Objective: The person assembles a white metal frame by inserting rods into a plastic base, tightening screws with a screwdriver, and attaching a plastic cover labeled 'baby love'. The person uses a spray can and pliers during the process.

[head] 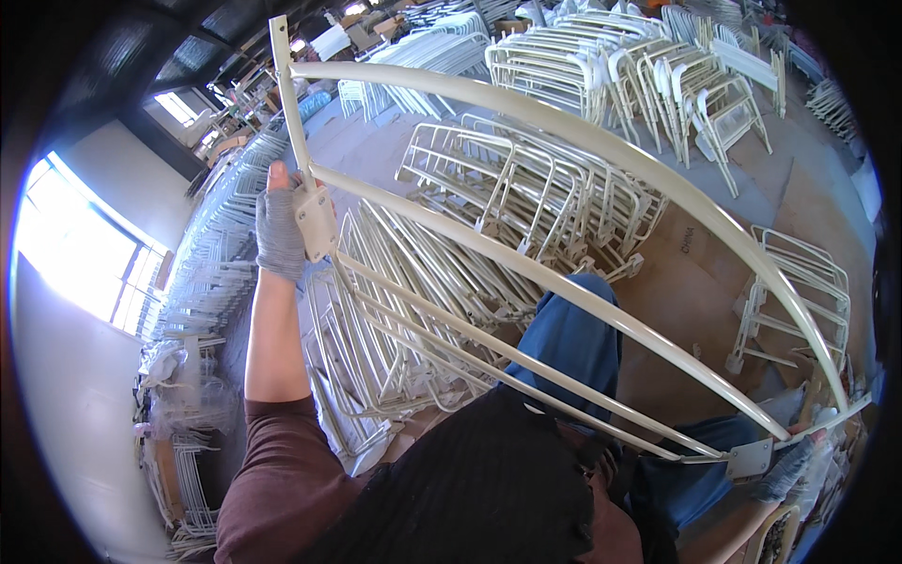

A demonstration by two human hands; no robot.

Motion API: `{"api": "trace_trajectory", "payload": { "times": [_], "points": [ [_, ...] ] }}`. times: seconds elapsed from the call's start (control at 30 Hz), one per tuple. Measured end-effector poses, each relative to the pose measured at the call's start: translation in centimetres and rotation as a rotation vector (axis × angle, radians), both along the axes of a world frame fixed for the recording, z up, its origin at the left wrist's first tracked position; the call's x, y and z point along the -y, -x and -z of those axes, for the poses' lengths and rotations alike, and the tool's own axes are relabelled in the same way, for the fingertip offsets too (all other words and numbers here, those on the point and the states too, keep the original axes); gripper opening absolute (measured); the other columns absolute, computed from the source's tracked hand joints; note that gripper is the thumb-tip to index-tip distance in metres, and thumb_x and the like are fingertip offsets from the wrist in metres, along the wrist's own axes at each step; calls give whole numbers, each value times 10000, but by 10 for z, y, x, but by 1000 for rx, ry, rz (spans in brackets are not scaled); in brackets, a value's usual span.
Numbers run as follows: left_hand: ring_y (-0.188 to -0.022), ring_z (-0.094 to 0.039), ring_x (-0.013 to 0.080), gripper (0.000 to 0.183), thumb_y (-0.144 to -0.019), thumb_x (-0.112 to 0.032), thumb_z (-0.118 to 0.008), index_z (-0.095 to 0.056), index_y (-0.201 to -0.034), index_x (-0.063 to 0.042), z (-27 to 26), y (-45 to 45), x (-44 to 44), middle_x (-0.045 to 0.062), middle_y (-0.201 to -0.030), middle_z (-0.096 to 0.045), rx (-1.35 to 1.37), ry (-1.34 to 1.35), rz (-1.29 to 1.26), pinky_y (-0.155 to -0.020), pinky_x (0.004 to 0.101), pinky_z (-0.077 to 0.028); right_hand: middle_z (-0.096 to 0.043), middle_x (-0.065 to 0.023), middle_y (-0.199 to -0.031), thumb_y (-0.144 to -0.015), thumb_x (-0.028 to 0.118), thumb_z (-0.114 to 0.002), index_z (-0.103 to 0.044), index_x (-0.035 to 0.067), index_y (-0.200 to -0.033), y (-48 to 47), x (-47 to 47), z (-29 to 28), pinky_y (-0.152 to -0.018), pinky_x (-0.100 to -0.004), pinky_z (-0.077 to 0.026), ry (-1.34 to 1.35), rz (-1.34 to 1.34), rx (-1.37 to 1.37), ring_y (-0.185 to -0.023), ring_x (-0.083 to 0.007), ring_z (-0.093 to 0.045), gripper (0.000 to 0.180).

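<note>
Across my body I hold a cream-painted metal tube frame [486, 243] with several long rails. My left hand [280, 229], in a grey fingerless glove, grips its left end beside a screwed hinge plate [315, 223], thumb pointing up. At the far right end, my right hand [788, 462], in a similar glove, holds the frame near another plate [749, 459]; its fingers are partly hidden. Below the frame lies a pile of similar cream tube frames [423, 282], near my bent knee in blue trousers [574, 331].
Stacked cream frames [634, 70] stand at the back right. More pale frames [218, 225] line the left wall below a bright window [84, 240]. A single frame [796, 303] lies on cardboard [676, 310] at right. Plastic wrapping [187, 402] hangs at lower left.
</note>
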State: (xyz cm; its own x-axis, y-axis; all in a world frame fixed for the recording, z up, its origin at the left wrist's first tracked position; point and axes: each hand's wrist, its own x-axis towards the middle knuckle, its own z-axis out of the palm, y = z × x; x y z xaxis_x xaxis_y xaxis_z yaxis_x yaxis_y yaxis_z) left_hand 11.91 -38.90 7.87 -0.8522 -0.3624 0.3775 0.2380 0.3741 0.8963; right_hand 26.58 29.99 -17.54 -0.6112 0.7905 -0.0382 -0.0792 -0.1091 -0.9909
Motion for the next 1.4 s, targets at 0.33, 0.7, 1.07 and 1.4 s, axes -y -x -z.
{"api": "trace_trajectory", "payload": {
  "times": [0.33, 0.7, 1.07, 1.4],
  "points": [
    [-797, -693, 206, 977, -862, -901, -393, -654, -1126, 3, 25, -3, 13, 133, -889, -702, -11, 10, 90, -703, 333, -581, -560, -99, -838, -1004, 696, -439, -529, 79, -987, -4, -39, 12, -851, -365, -428, 113, -227, -273, -854, -218, -551, 624],
    [-812, -689, 213, 938, -842, -895, -458, -646, -1099, -13, 57, 18, 27, 138, -920, -705, -115, -135, 75, -702, 340, -570, -581, -104, -820, -1028, 667, -416, -538, 78, -997, -1, -25, -9, -873, -366, -448, 91, -292, -258, -854, -224, -577, 603],
    [-742, -672, 213, 890, -871, -860, -459, -656, -1037, -9, 62, 4, 36, 132, -853, -689, -106, -38, 19, -676, 340, -558, -502, 5, -818, -1058, 596, -449, -555, 122, -1039, 11, -30, -15, -663, -257, -446, -74, -14, -184, -721, -121, -501, 486],
    [-813, -695, 204, 977, -893, -854, -426, -651, -1230, 35, 71, -9, 23, 111, -949, -705, -205, -111, -20, -737, 338, -575, -503, -22, -784, -1049, 629, -413, -561, 91, -1029, 18, -19, -28, -661, -269, -434, -176, -120, -264, -699, -134, -495, 558]
  ]
}}
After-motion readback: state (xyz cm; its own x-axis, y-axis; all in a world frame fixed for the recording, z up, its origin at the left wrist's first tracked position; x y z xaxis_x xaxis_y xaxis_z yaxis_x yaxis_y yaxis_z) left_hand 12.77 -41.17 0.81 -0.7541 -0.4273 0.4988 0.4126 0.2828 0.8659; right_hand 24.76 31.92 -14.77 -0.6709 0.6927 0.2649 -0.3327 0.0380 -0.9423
